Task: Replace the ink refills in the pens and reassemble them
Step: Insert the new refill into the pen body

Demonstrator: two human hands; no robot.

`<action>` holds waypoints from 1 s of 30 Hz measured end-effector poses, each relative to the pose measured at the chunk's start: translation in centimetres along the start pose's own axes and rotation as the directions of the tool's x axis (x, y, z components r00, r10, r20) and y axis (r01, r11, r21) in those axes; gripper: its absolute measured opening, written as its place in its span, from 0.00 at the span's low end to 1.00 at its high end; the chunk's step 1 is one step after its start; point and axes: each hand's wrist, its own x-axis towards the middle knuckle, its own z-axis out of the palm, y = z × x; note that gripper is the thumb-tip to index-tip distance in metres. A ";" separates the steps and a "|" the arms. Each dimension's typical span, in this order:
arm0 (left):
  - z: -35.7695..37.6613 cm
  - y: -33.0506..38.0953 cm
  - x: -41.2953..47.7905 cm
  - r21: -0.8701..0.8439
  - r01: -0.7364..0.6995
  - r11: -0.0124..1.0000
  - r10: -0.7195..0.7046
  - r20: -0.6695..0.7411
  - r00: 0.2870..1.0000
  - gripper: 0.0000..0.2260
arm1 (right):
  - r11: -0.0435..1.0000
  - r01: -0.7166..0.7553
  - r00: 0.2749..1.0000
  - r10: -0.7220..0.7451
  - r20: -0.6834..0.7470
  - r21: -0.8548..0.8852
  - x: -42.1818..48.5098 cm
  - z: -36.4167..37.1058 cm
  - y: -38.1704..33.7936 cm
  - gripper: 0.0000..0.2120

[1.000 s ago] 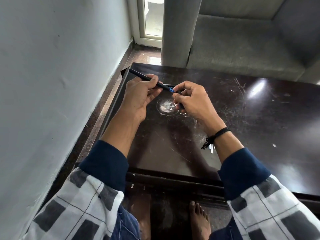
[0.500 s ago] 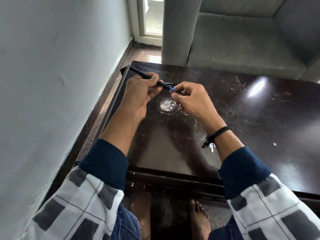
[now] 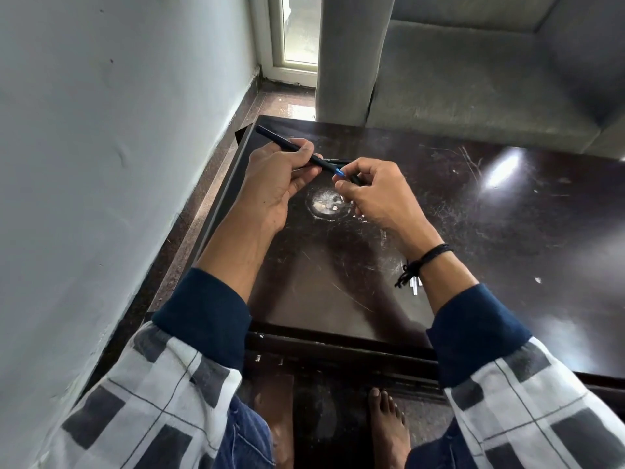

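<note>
Left hand [image 3: 275, 184] is curled round the black pen barrel [image 3: 275, 139], thumb on top, and the barrel slants up and away toward the table's far left corner. Right hand [image 3: 375, 198] is right beside it, fingertips pinching a small dark piece [image 3: 355, 179] at the barrel's blue tip [image 3: 339, 171]. Both hands work over a worn pale patch [image 3: 326, 203] on the table [image 3: 507, 238]. Thin white sticks [image 3: 415, 288] lie by the right wrist, partly hidden. The table's left edge runs close along the wall [image 3: 101, 164]. The dark top stretches wide to the right, with a grey sofa [image 3: 473, 89] beyond the far edge.
</note>
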 end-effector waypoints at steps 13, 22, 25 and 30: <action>0.1 -0.5 0.2 0.037 -0.008 0.999 0.006 0.044 0.999 0.04 | 1.000 -0.009 1.000 0.010 0.009 -0.013 0.0 0.0 -0.3 0.05; 0.1 -0.6 0.1 0.055 -0.010 0.998 0.007 0.054 0.998 0.04 | 1.000 -0.001 1.000 0.001 0.024 -0.018 -0.4 -0.1 -0.5 0.03; 0.2 -0.5 0.0 0.053 -0.012 0.999 0.009 0.057 0.998 0.04 | 1.000 -0.001 1.000 0.001 0.022 -0.019 -0.4 -0.2 -0.5 0.03; 0.1 -0.3 -0.1 0.054 -0.017 0.998 0.013 0.059 0.998 0.03 | 1.000 -0.007 1.000 0.007 0.018 -0.011 -0.3 -0.1 -0.4 0.03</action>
